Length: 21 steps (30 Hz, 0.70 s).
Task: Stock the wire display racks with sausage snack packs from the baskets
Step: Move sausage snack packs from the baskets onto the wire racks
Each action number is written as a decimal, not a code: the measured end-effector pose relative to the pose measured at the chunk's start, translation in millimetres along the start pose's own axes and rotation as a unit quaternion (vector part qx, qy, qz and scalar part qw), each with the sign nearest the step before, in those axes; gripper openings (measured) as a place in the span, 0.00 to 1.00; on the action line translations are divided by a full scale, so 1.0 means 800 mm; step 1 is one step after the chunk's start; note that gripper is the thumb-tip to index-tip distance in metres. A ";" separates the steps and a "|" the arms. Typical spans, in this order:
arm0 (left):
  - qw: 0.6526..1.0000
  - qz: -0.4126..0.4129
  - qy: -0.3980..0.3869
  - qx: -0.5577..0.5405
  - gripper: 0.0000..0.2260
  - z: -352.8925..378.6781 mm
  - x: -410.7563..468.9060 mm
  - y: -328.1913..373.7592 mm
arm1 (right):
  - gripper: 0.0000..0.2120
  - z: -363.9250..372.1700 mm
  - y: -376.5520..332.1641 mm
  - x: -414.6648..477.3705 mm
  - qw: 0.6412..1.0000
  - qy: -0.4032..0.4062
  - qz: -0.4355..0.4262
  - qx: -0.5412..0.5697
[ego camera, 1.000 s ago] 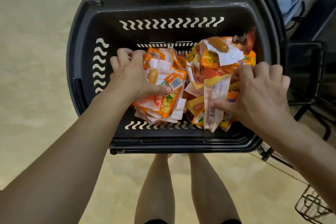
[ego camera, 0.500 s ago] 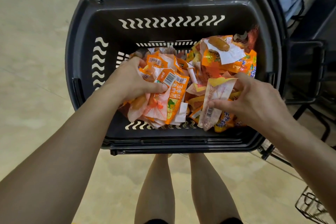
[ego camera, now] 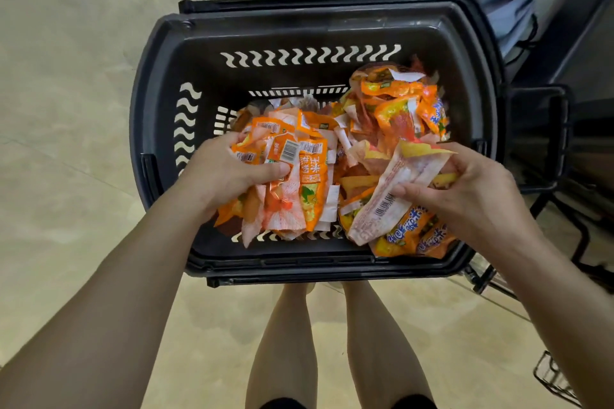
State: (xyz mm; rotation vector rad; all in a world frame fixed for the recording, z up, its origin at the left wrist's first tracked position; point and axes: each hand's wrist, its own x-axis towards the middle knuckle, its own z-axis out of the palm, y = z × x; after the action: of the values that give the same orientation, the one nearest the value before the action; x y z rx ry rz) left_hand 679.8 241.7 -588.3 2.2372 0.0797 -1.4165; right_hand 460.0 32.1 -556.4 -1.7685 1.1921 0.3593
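my left hand fingers curled round a bunch of sausage packs over black basket, my right hand pinching another bunch, loose packs piled in basket's far right

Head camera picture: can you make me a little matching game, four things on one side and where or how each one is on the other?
1 left hand
2 right hand
3 basket
4 wire rack

A at the lower right edge of view
B grips a bunch of orange packs
C black, with loose packs inside
D holds a pale pack with a barcode

Pairs: 1-B, 2-D, 3-C, 4-A
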 end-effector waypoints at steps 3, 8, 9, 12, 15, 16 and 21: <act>0.996 -0.013 -0.034 -0.084 0.15 -0.005 -0.016 -0.002 | 0.20 -0.010 -0.001 -0.008 0.999 0.007 0.018 0.041; 0.986 -0.023 -0.054 -0.154 0.18 -0.008 -0.052 -0.007 | 0.17 -0.031 -0.001 -0.029 0.987 0.027 0.068 0.141; 0.985 -0.022 -0.050 -0.165 0.18 -0.009 -0.059 -0.009 | 0.18 -0.035 -0.002 -0.035 0.984 0.032 0.075 0.159; 0.981 -0.019 -0.036 -0.192 0.18 -0.012 -0.085 -0.010 | 0.20 -0.047 -0.006 -0.056 0.972 0.045 0.088 0.215; 0.977 -0.022 -0.005 -0.210 0.19 -0.019 -0.118 -0.003 | 0.24 -0.059 -0.015 -0.081 0.954 0.056 0.102 0.275; 0.976 -0.022 0.010 -0.217 0.20 -0.023 -0.130 0.002 | 0.24 -0.065 -0.020 -0.090 0.950 0.061 0.104 0.289; 0.962 0.014 0.061 -0.265 0.21 -0.056 -0.221 0.054 | 0.22 -0.106 -0.072 -0.147 0.927 0.070 0.093 0.357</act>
State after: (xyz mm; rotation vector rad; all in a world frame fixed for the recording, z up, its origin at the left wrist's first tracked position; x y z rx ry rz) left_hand 648.9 259.0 -404.0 1.8624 0.4157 -1.0801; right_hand 430.4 33.5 -402.8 -1.0609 1.3726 -0.1010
